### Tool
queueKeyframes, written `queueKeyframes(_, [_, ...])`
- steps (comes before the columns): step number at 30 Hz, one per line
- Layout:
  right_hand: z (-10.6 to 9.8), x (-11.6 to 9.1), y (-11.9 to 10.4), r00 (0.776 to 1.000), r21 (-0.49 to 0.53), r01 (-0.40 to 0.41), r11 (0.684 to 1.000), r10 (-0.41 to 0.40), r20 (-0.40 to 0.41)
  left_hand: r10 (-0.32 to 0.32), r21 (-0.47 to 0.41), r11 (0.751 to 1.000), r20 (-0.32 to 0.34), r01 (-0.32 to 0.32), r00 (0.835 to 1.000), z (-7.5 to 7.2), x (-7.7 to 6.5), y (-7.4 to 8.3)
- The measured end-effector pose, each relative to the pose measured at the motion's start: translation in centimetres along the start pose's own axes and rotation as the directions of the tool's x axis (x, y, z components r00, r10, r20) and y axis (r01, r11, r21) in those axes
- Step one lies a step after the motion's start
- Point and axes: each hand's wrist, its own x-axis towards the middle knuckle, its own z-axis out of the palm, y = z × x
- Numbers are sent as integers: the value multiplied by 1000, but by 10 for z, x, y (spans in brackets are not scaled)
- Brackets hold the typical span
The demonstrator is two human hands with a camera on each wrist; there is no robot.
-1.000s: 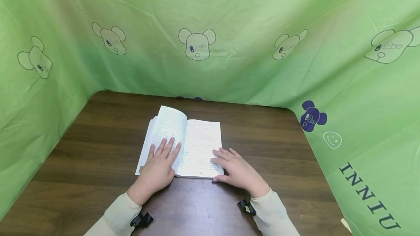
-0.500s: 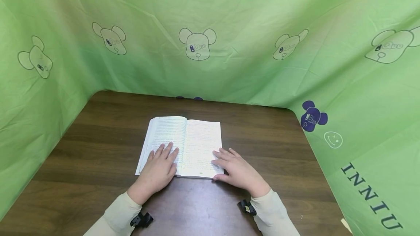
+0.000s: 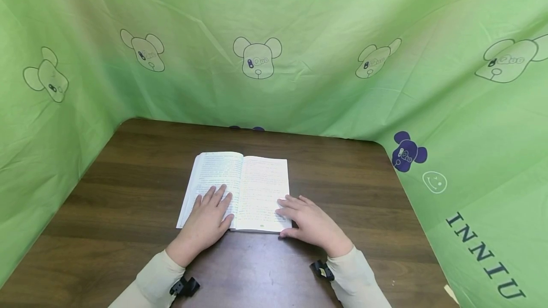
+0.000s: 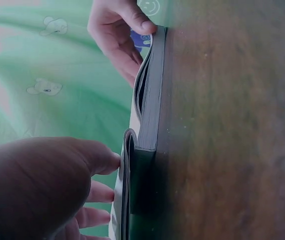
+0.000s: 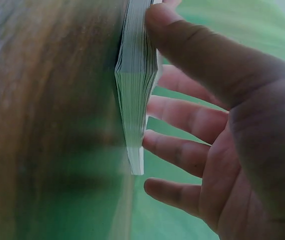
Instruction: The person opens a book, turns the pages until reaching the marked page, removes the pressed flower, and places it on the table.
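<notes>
Two pale sleeves (image 3: 154, 279) enter from the near side of the table (image 3: 342, 170), each with a black wrist device (image 3: 184, 287) at its cuff. Beyond the cuffs, the left hand (image 3: 203, 222) lies palm down, fingers spread and grasping nothing, on the lower part of the left-hand page. The right hand (image 3: 310, 220) rests at the book's right border with fingers apart; its fingertips touch the page and its thumb lies by the near corner, the grip wide rather than pinched. The book (image 3: 263, 189) lies face up with its pages parted, about midway between the table's left and right edges and short of its far edge. The left wrist view shows its right-hand page block thick, the topmost leaves bowed up; the print is too small to read. A pale object (image 3: 451, 293) sits at the table's right edge. Past the rounded far corners hangs a green curtain (image 3: 308, 99), printed with outlined bear heads (image 3: 258, 61), a purple bear head (image 3: 408, 152), a smiling face (image 3: 434, 182) and the letters "INNIU" (image 3: 484, 255).
</notes>
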Motion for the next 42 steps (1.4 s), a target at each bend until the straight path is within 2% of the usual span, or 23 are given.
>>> queueKeyframes(8, [1,-1,2,1000,6,19,1000,-19,-2,75,-32,997,-6,-75,997,1,1,1])
queueKeyframes(14, [3,-2,2,988,-96,114,989,-124,-96,165,-4,986,12,-165,986,1,1,2])
queueKeyframes(25, [1,-3,4,966,-201,164,966,-198,-165,148,-23,989,67,-147,987,0,0,5])
queueKeyframes(31, [0,-1,6,936,-219,166,962,-223,-271,129,-32,991,66,-127,989,-1,-1,7])
queueKeyframes(42, [-3,1,8,854,-315,190,930,-315,-414,140,-68,988,63,-136,988,-1,-3,6])
